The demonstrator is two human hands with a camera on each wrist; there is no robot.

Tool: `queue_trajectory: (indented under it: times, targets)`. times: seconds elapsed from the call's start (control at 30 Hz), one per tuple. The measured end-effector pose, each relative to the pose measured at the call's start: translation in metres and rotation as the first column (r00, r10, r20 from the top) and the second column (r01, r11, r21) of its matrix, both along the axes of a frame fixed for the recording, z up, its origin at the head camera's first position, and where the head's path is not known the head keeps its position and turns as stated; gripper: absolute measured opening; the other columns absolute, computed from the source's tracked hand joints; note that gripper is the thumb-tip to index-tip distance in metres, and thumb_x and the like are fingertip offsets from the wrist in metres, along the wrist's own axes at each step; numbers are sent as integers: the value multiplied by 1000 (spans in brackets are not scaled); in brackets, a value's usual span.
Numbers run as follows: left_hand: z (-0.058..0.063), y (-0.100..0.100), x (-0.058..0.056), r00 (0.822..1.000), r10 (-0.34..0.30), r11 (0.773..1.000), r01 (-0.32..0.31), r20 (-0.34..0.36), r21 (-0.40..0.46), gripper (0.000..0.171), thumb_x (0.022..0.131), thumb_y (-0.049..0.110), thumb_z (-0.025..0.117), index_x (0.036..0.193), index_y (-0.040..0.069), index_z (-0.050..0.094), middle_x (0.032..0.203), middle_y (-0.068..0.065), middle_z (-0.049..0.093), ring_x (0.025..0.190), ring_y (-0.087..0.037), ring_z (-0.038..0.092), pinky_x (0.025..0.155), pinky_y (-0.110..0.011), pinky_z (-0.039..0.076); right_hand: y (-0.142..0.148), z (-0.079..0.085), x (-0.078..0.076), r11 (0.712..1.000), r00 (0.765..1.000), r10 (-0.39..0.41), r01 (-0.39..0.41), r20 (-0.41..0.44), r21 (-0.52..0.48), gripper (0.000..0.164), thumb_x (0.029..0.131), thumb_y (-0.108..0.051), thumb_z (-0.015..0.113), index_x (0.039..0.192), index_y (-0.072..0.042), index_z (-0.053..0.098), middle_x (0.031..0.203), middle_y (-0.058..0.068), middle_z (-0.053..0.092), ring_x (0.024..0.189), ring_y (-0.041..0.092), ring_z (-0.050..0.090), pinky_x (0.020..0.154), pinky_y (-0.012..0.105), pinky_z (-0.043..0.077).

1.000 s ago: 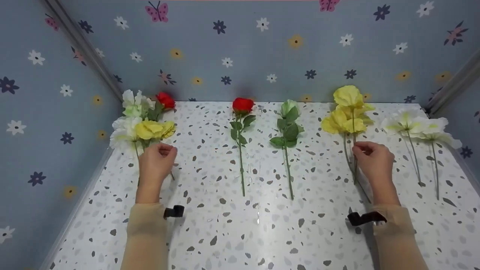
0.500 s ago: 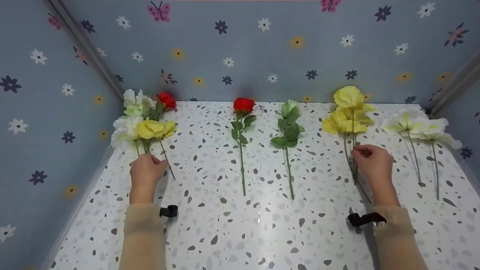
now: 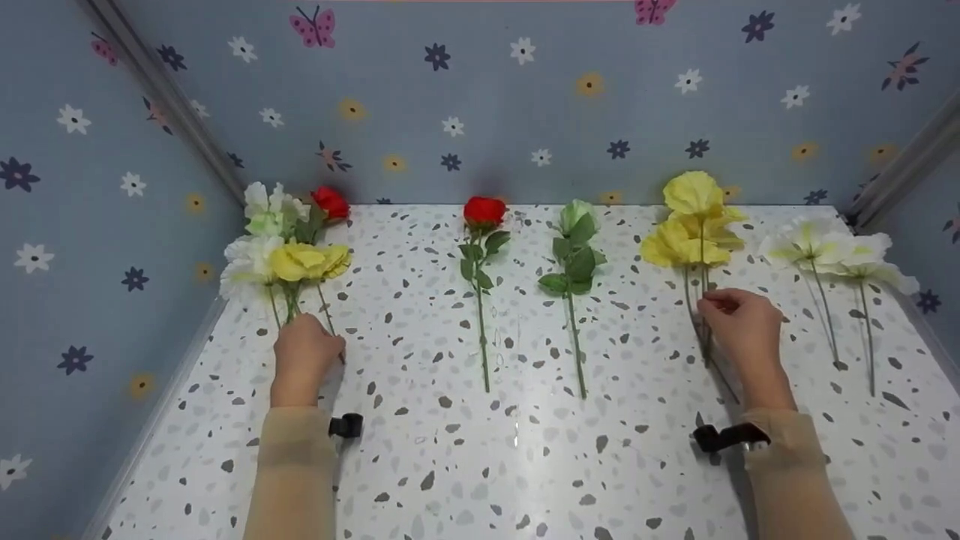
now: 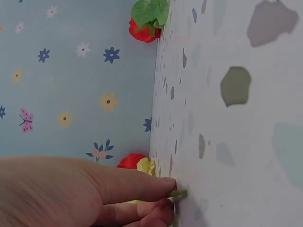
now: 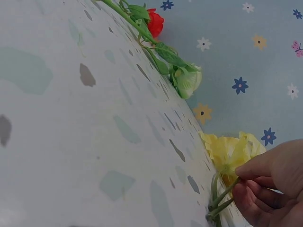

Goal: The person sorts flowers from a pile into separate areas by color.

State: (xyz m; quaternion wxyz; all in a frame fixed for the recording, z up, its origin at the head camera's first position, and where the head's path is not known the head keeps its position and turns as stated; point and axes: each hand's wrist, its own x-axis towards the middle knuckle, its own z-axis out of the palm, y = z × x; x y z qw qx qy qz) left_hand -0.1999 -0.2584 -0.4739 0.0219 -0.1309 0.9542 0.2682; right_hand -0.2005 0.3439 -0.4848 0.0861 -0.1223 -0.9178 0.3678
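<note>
At the left, my left hand (image 3: 306,354) pinches the lower end of a yellow flower's stem; the green stem tip (image 4: 182,193) pokes out past the thumb in the left wrist view. That yellow flower (image 3: 307,261) lies over white flowers (image 3: 251,262), with a red rose (image 3: 331,203) behind. On the right side, my right hand (image 3: 746,324) pinches the stem of a yellow flower (image 3: 694,193) between thumb and forefinger. Its bloom overlaps other yellow flowers (image 3: 679,241). The right wrist view shows the fingertips on a stem (image 5: 229,190), with more stems beside it.
A red rose (image 3: 484,214) and a pale green rose (image 3: 578,217) lie apart in the middle of the speckled white table (image 3: 450,480). Two white flowers (image 3: 862,255) lie at the far right. Patterned panels (image 3: 510,97) enclose the back and sides.
My left hand has moved from beside the yellow bloom down to the lower end of its stem, where it now pinches. The right hand has stayed almost still on its stem.
</note>
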Motion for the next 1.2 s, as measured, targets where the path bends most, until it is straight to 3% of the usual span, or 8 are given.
queue_trajectory:
  times: [0.17,0.4,0.63,0.77,0.93,1.0,1.1,1.2]
  targets:
    - [3,-1,0,1000,11,1000,-11,-1,-15,21,83,7,61,64,6,52,63,-10,53,65,-32,54,59,-44,46,0,1,0,1000,1000,2,-2,12,0,36,98,-33,64,122,-7,71,107,13,72,91,23,64,66,21,49]
    - [16,-5,2,997,70,998,-70,-12,12,31,85,11,53,55,10,58,51,-3,54,57,-27,50,52,-37,39,1,2,-1,1000,1000,3,-3,18,-2,36,98,-34,64,122,-7,71,108,13,71,93,24,64,67,23,49]
    - [24,-3,4,992,108,990,-102,-66,95,25,93,20,57,84,3,74,81,-12,71,75,-31,63,65,-41,49,1,1,0,1000,1000,12,-12,5,20,34,98,-32,64,121,-7,72,107,13,72,92,25,64,68,24,48]
    - [30,3,5,986,131,983,-115,-104,145,25,95,22,56,93,4,73,80,-10,71,71,-26,62,75,-45,49,2,2,1,1000,1000,24,-24,-3,18,35,98,-32,65,122,-7,72,108,14,72,93,26,64,68,26,48]
    - [39,17,5,971,130,974,-87,-203,207,26,98,24,56,101,3,71,79,-8,70,66,-21,62,73,-43,50,0,10,3,1000,1000,25,-25,-2,-9,42,98,-40,64,125,-9,71,111,12,71,98,23,63,68,25,50]
    - [42,27,5,959,125,970,-65,-254,234,25,99,24,57,101,3,71,82,-9,70,66,-20,62,63,-36,51,-4,17,4,999,1000,21,-21,-2,-40,46,97,-45,63,126,-10,70,112,10,70,97,20,62,67,23,50]
    - [47,48,6,936,107,963,-14,-335,268,21,100,22,59,101,4,70,84,-9,70,68,-19,63,60,-30,49,-16,29,7,989,1000,17,-19,-10,-148,48,96,-48,65,126,-11,69,111,8,70,92,17,67,67,22,53]
    - [51,76,9,915,69,948,64,-398,310,17,100,19,61,101,4,69,84,-8,69,71,-19,63,60,-29,50,-37,39,8,949,998,40,-51,-41,-310,44,95,-43,69,124,-9,70,108,9,69,90,18,69,72,22,57]
